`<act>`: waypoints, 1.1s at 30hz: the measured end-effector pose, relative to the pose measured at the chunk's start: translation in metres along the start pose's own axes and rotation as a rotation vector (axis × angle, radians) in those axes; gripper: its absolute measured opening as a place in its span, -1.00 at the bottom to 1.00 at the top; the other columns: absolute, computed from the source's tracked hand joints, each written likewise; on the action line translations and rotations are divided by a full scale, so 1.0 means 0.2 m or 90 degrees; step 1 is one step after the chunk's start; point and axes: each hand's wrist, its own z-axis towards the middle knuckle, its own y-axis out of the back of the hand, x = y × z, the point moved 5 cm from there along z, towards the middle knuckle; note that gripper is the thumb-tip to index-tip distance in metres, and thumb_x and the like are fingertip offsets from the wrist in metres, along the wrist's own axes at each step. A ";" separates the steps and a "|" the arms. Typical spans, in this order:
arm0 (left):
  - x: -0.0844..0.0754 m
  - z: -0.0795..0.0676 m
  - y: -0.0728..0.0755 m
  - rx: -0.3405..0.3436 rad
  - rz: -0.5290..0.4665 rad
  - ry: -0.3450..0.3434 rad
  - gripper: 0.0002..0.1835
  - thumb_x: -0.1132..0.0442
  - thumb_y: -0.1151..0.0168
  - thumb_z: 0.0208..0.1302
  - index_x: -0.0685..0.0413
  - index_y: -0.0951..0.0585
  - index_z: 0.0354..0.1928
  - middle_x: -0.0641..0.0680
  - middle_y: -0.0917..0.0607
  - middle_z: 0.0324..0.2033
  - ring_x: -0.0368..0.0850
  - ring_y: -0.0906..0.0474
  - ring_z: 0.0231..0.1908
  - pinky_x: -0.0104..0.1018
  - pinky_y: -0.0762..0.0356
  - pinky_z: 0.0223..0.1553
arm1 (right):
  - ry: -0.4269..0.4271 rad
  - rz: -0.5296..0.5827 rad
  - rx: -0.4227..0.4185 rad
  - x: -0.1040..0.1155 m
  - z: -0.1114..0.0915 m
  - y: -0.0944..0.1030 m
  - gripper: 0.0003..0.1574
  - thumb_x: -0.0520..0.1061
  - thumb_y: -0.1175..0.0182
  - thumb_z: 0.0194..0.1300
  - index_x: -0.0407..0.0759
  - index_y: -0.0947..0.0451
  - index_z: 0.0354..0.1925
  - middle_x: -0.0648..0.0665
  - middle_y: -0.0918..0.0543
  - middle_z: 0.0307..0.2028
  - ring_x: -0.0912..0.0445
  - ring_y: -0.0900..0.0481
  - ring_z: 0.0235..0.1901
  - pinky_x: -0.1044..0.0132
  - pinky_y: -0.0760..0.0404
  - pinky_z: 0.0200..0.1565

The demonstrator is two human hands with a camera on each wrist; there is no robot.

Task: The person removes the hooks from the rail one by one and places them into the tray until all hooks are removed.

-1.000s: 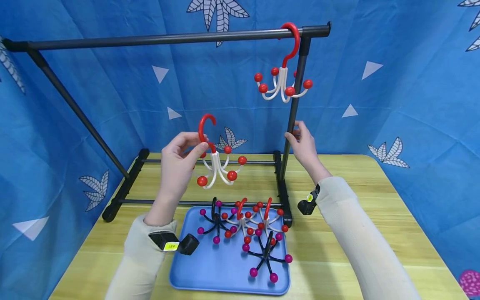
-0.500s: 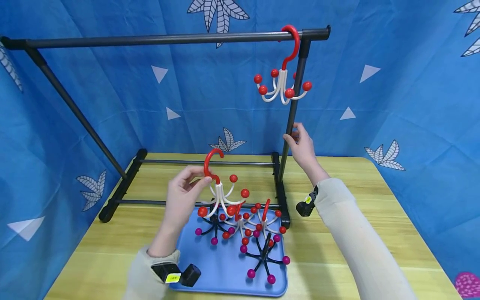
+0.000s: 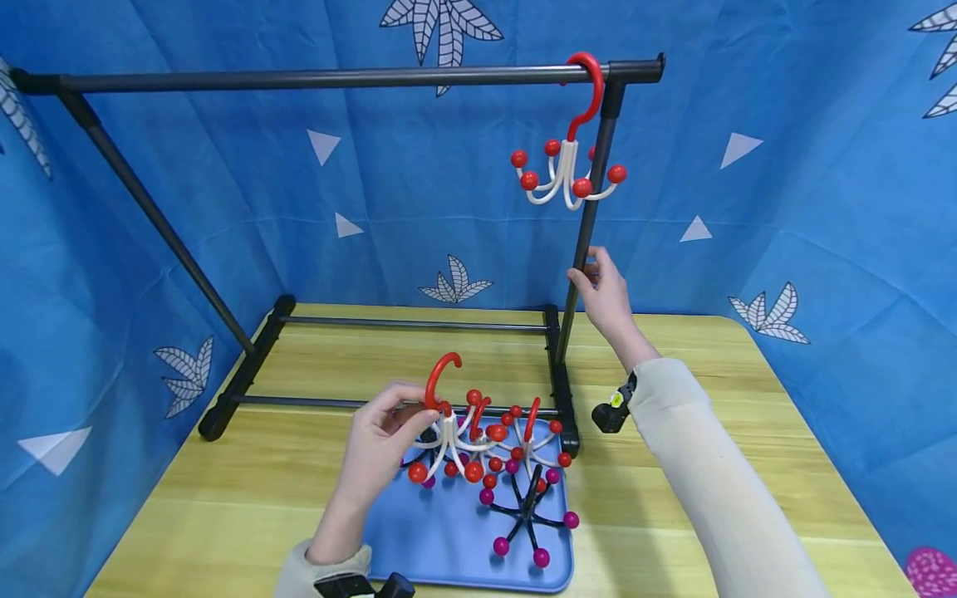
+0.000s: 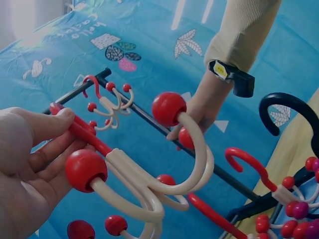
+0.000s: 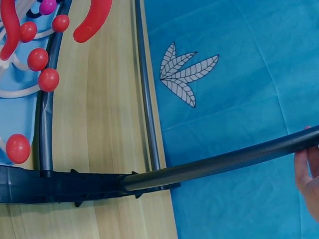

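Observation:
My left hand [image 3: 381, 440] pinches the lower part of the red hook of a white multi-arm hanger [image 3: 449, 436] with red ball tips; it hangs upright over the back of the blue tray [image 3: 449, 540]. In the left wrist view this hanger [image 4: 134, 174] fills the foreground, thumb and fingers on its hook. My right hand [image 3: 604, 295] grips the right upright post [image 3: 586, 241] of the black rack, thumb in front. From the right end of the top bar [image 3: 336, 79] hangs another red-and-white hanger [image 3: 568, 170].
In the tray lie more red-and-white hangers [image 3: 529, 444] and black hangers with magenta balls [image 3: 528, 515], one partly hidden behind the held hanger. The rack's black feet [image 3: 247, 370] and lower rails [image 3: 419, 324] stand on the wooden table [image 3: 673, 465]. A blue patterned cloth [image 3: 247, 166] surrounds the table.
My left hand has lowered the red-and-white hanger and moved it slightly right, from in front of the backdrop to over the tray. My right hand stays on the post.

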 end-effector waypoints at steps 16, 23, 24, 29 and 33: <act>0.16 -0.17 0.01 0.035 -0.078 0.021 -0.85 0.52 -0.18 0.10 0.39 -0.54 -0.24 0.02 -0.59 -0.28 -0.23 -0.58 -0.25 -0.44 -0.55 -0.15 | -0.004 0.007 -0.001 0.00 0.00 0.00 -0.52 0.09 0.03 0.34 -0.09 -0.22 0.11 -0.23 -0.47 -0.09 -0.06 -0.46 -0.06 -0.01 -0.43 -0.03; 0.28 -0.24 -0.02 0.050 -0.046 0.049 -0.84 0.48 -0.22 0.07 0.40 -0.53 -0.27 -0.03 -0.57 -0.29 -0.25 -0.58 -0.26 -0.41 -0.56 -0.17 | -0.003 0.002 -0.003 0.01 0.00 0.01 -0.53 0.09 0.02 0.34 -0.10 -0.23 0.11 -0.22 -0.47 -0.10 -0.07 -0.46 -0.06 -0.01 -0.43 -0.03; 0.29 -0.25 -0.02 0.056 -0.047 0.050 -0.83 0.49 -0.22 0.07 0.43 -0.52 -0.27 0.00 -0.57 -0.29 -0.25 -0.58 -0.26 -0.40 -0.56 -0.17 | -0.002 0.003 -0.004 0.01 0.00 0.01 -0.53 0.08 0.02 0.34 -0.11 -0.23 0.11 -0.23 -0.47 -0.10 -0.07 -0.47 -0.06 -0.01 -0.43 -0.03; 0.37 -0.29 -0.02 0.056 -0.042 0.127 -0.76 0.43 -0.25 0.07 0.49 -0.50 -0.25 0.18 -0.57 -0.30 -0.24 -0.59 -0.27 -0.39 -0.57 -0.17 | -0.004 0.006 0.000 0.01 0.00 0.00 -0.51 0.08 0.02 0.34 -0.10 -0.23 0.13 -0.23 -0.46 -0.10 -0.07 -0.47 -0.06 -0.01 -0.43 -0.03; 0.40 -0.31 -0.03 0.061 -0.029 0.149 -0.77 0.41 -0.26 0.07 0.45 -0.52 -0.26 0.27 -0.55 -0.27 -0.22 -0.59 -0.24 -0.38 -0.57 -0.17 | -0.004 0.007 0.000 0.00 0.00 0.00 -0.51 0.08 0.02 0.33 -0.10 -0.23 0.13 -0.23 -0.46 -0.10 -0.07 -0.47 -0.05 -0.01 -0.43 -0.02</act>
